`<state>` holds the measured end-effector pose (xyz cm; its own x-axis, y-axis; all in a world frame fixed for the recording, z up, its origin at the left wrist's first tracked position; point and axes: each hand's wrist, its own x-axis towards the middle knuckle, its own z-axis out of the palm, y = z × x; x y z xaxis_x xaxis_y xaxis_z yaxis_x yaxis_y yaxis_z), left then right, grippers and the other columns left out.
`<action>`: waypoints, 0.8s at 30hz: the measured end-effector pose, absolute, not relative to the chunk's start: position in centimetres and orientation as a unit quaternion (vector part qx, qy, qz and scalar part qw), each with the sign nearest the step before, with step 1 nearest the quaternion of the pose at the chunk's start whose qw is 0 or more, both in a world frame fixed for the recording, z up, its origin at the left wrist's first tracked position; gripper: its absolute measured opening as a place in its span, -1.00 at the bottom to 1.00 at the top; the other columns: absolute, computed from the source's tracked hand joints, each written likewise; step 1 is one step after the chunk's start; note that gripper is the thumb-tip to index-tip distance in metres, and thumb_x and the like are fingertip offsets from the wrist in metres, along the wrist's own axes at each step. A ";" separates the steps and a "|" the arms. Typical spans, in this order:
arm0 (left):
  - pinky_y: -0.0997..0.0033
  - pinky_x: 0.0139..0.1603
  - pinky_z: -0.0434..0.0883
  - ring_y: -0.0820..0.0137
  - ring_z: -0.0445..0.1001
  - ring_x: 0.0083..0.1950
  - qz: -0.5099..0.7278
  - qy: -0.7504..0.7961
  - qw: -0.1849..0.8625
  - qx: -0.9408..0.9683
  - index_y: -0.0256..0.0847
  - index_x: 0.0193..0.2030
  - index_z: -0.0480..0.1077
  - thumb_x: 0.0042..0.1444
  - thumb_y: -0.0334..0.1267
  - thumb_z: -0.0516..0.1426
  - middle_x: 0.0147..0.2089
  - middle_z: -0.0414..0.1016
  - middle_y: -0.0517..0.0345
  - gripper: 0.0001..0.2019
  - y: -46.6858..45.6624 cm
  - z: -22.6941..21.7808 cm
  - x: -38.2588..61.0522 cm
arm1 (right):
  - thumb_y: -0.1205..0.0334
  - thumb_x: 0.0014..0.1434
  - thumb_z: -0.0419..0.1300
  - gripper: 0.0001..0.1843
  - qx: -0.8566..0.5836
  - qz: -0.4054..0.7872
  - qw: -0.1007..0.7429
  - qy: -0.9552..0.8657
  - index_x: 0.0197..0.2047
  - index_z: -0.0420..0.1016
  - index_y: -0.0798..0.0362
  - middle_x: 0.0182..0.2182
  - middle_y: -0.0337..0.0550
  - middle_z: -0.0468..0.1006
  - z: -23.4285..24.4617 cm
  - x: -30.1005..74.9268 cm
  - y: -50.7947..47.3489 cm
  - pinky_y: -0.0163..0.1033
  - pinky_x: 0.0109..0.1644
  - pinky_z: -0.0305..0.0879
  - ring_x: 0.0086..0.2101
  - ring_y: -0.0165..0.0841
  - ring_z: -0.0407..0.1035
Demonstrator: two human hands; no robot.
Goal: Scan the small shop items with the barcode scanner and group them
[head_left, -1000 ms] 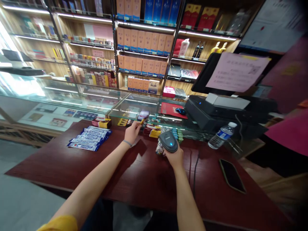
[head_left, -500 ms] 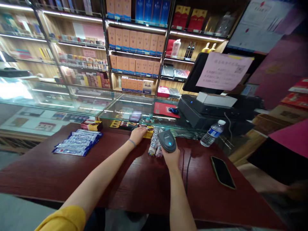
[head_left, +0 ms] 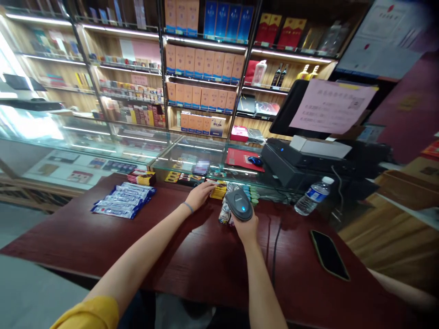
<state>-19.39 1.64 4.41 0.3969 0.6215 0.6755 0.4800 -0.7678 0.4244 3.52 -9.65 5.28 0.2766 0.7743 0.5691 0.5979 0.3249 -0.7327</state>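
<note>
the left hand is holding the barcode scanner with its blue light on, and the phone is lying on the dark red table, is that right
Not quite: the head view shows the barcode scanner in the right hand, not the left hand. Its blue light is on, and the phone is lying on the dark red table.

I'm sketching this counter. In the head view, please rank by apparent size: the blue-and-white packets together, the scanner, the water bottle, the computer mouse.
1. Blue-and-white packets, taken together
2. Scanner and water bottle: too alike to rank
3. Computer mouse, plainly smallest
</note>
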 end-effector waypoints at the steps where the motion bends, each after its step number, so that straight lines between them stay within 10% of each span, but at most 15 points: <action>1: 0.08 0.33 0.37 0.23 0.43 0.25 0.446 0.339 0.078 0.825 -0.06 0.13 0.49 0.27 -0.36 0.06 0.18 0.50 -0.01 -0.65 1.0 4.3 -20.3 | -0.09 -0.03 0.34 -0.35 -0.568 0.085 0.555 -0.601 0.08 0.46 0.07 -0.23 0.02 0.70 5.2 3.2 -9.7 -0.08 -0.12 0.55 -0.23 -0.10 0.62; 24: 0.12 0.23 0.39 0.17 0.47 0.14 0.412 0.637 -0.062 0.649 -0.15 0.12 0.44 0.27 -0.28 0.05 0.07 0.53 -0.03 -0.69 -5.9 3.6 -45.0 | 0.06 0.06 0.25 -0.69 -0.480 0.039 0.441 -0.757 -0.13 0.50 -0.01 -0.42 -0.14 0.65 4.5 -4.5 -12.0 -0.27 -0.39 0.40 -0.45 -0.24 0.54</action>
<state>-45.03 -5.95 3.63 -0.1498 0.7751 0.6139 0.8777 -0.1817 0.4435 -4.50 -11.98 4.48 -0.1490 0.7615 0.6308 0.6926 0.5357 -0.4830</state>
